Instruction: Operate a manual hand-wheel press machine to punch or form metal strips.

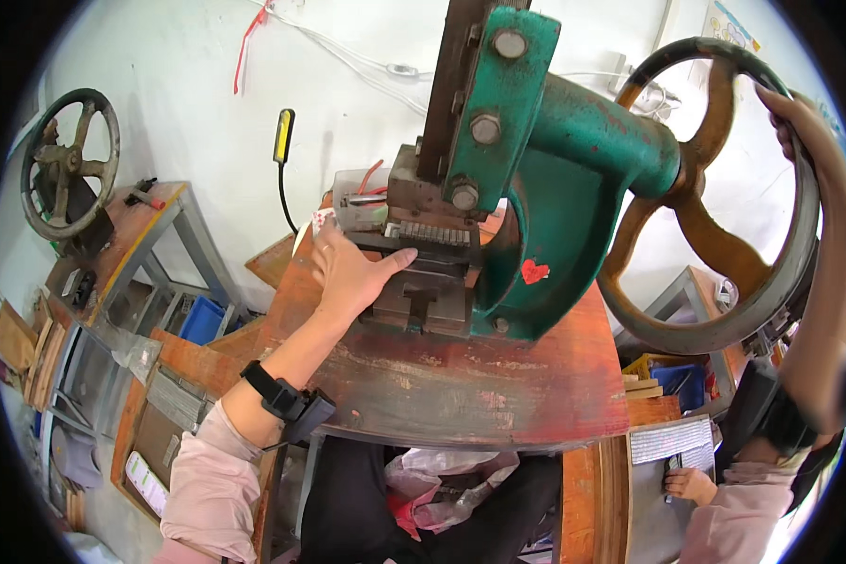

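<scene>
A green hand press (pixel 573 216) with a bolted upright ram stands on a worn reddish wooden table (pixel 423 395). My left hand (pixel 343 268) is at the die under the ram. Its fingers curl behind a dark flat bar (pixel 376 242), and its thumb stretches along the front edge; the fingertips are partly hidden. Just above the bar sits a ribbed metal block (pixel 432 233). My right hand (pixel 794 117) is raised at the far right, its fingers round the rim of the large handwheel (pixel 714 329). A small white and red piece (pixel 323 220) shows beside my left fingers.
At the left stand a second handwheel (pixel 70 164) and a bench with a blue bin (pixel 200 321). A tray with a phone (pixel 148 482) is at lower left. Another person's hand (pixel 691 485) rests over a tray at lower right. A thin lamp (pixel 283 136) rises behind the table.
</scene>
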Motion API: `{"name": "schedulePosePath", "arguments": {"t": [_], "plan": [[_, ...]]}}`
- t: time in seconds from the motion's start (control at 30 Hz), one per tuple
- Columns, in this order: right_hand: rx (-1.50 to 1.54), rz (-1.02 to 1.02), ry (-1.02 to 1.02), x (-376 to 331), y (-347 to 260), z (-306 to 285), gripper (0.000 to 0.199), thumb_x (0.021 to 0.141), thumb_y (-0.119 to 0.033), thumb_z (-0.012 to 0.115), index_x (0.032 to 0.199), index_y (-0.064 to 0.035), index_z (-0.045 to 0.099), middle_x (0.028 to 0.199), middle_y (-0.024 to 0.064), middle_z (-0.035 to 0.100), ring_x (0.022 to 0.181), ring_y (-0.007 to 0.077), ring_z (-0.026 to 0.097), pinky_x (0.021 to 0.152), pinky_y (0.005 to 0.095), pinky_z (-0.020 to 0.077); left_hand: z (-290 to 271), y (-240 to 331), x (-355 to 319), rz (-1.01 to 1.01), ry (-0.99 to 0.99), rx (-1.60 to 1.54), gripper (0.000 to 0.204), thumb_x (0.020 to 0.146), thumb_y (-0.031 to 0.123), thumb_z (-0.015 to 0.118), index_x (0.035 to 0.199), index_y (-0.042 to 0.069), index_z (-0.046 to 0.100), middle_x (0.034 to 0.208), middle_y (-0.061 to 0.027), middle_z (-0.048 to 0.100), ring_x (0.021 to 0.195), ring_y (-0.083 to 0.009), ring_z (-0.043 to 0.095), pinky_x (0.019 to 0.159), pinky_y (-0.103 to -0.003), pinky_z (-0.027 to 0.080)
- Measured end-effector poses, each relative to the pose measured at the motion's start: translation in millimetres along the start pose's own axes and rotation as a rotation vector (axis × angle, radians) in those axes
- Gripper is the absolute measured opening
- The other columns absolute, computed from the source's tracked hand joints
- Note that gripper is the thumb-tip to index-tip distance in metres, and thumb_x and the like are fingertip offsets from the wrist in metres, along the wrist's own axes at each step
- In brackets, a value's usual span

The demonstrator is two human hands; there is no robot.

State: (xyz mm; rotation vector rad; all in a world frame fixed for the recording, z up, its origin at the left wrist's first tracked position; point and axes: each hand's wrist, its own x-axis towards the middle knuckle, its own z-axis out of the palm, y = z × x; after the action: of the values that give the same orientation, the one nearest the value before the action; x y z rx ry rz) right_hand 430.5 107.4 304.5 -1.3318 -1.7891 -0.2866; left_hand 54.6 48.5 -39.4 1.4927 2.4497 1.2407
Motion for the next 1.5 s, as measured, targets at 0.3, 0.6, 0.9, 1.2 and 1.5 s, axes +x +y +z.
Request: {"name": "schedulePosePath", "arguments": {"t": [0.3, 0.6, 0.9, 1.2, 1.5], "plan": [[0.626, 0.076, 0.798, -238.9, 33.5, 150.2, 0.042, 0.085, -0.006, 0.063, 0.122, 0.0037, 0.045, 0.082, 0.0037, 0.054, 0.059, 0.0094, 0.051, 0.054, 0.0224, 0.0451, 6.3, -2.0, -8.3, -0.062, -0.239, -1.020, 0.088, 0.066, 0.031, 0.083, 0.121, -0.013, 0.030, 0.120, -0.0223, 0.047, 0.111, -0.0235, 0.050, 0.093, -0.033, 0.042], [0.485, 0.286, 0.325, -151.7, 4.7, 29.4, 0.026, 0.086, -0.031, 0.064, 0.081, -0.0079, 0.054, 0.054, -0.0029, 0.042, 0.045, 0.0057, 0.039, 0.043, 0.0199, 0.0298, 6.2, 1.8, -8.2, -0.211, -0.269, -0.970, 0.077, 0.072, 0.032, 0.079, 0.127, -0.001, 0.036, 0.119, -0.0130, 0.051, 0.109, -0.0210, 0.051, 0.091, -0.033, 0.043], [0.709, 0.163, 0.604, -226.5, 27.8, 120.9, 0.026, 0.086, -0.011, 0.065, 0.104, 0.0001, 0.049, 0.073, 0.0033, 0.052, 0.056, 0.0079, 0.050, 0.052, 0.0211, 0.0427, -6.1, 14.3, -12.1, -0.147, -0.228, -1.015, 0.056, 0.070, 0.026, 0.081, 0.106, -0.007, 0.055, 0.099, -0.0122, 0.063, 0.092, -0.0172, 0.059, 0.083, -0.031, 0.047], [0.092, 0.135, -0.045, -58.4, 2.4, -10.0, 0.035, 0.083, -0.037, 0.063, 0.064, -0.0115, 0.046, 0.050, -0.0026, 0.043, 0.040, 0.0085, 0.044, 0.038, 0.0225, 0.0359, 17.1, -1.7, -2.7, 0.081, 0.384, -0.305, 0.085, 0.069, 0.033, 0.080, 0.122, -0.015, 0.033, 0.124, -0.0231, 0.045, 0.117, -0.0286, 0.045, 0.097, -0.037, 0.037], [-0.530, -0.013, 0.150, 4.0, -8.9, 6.4, 0.044, 0.090, -0.042, 0.052, 0.096, 0.0014, 0.045, 0.059, 0.0032, 0.043, 0.037, 0.0131, 0.046, 0.030, 0.0297, 0.0389, -45.8, -30.8, -65.7, 0.649, -0.010, -0.172, 0.038, 0.073, 0.024, 0.074, 0.101, 0.002, 0.061, 0.099, -0.0142, 0.057, 0.096, -0.0328, 0.048, 0.084, -0.041, 0.040]]}}
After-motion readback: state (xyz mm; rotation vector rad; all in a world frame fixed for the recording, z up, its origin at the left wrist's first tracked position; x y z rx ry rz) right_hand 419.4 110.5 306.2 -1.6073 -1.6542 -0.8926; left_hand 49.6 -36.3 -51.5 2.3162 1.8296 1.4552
